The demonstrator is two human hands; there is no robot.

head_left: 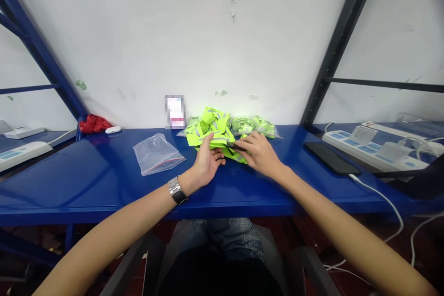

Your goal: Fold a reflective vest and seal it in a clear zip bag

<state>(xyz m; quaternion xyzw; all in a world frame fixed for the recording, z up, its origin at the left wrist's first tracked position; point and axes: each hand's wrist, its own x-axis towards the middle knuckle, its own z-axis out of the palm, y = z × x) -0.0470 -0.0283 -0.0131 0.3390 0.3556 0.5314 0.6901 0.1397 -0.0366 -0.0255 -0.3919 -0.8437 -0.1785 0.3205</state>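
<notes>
A bundle of neon yellow reflective straps [215,125] with grey bands lies bunched on the blue table in front of me. My left hand [207,161], with a metal-banded watch [176,189] on its wrist, grips the near edge of the straps, thumb on top and fingers curled beneath. From the right, my right hand [260,151] pinches a dark strip or buckle [236,146] on the same straps; its exact form is too small to tell. To the left lies a clear zip bag [157,155], flat on the table.
Behind the bundle, clear bags of similar straps [255,125] rest near the wall. A phone-like screen [175,112] leans there too. Red crumpled plastic [94,123] and a small white case [113,129] sit far left. At right are a cabled black phone [332,158] and a power strip [373,150].
</notes>
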